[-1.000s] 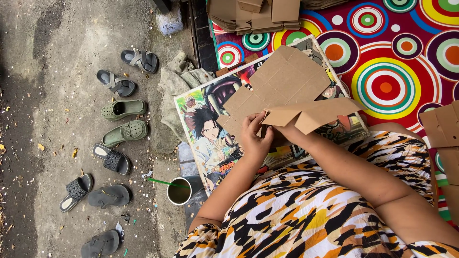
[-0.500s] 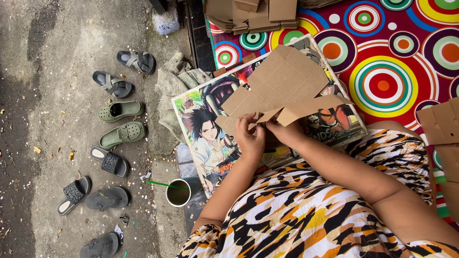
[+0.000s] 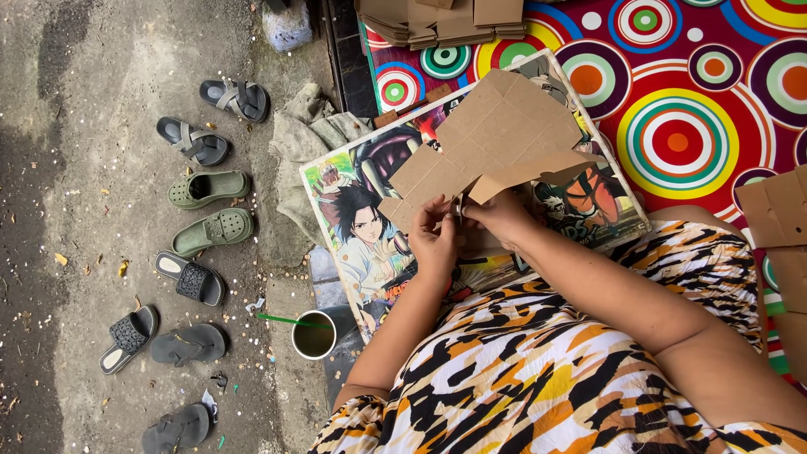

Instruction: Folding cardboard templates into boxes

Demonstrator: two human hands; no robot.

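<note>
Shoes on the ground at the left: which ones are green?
The two clogs in the middle of the row, lying side by side with holes in their tops. Every other pair there is a grey or black open sandal.

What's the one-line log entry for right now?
left hand: holds cardboard | right hand: holds cardboard | under: poster | nearby: cup, sandals

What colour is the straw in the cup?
Green: the thin straw in the round cup, head view.

An informal home workshop on the ground: bare concrete floor (image 3: 76, 151), sandals (image 3: 210, 187) left of the hands, cardboard stack (image 3: 437, 21) beyond them.
</note>
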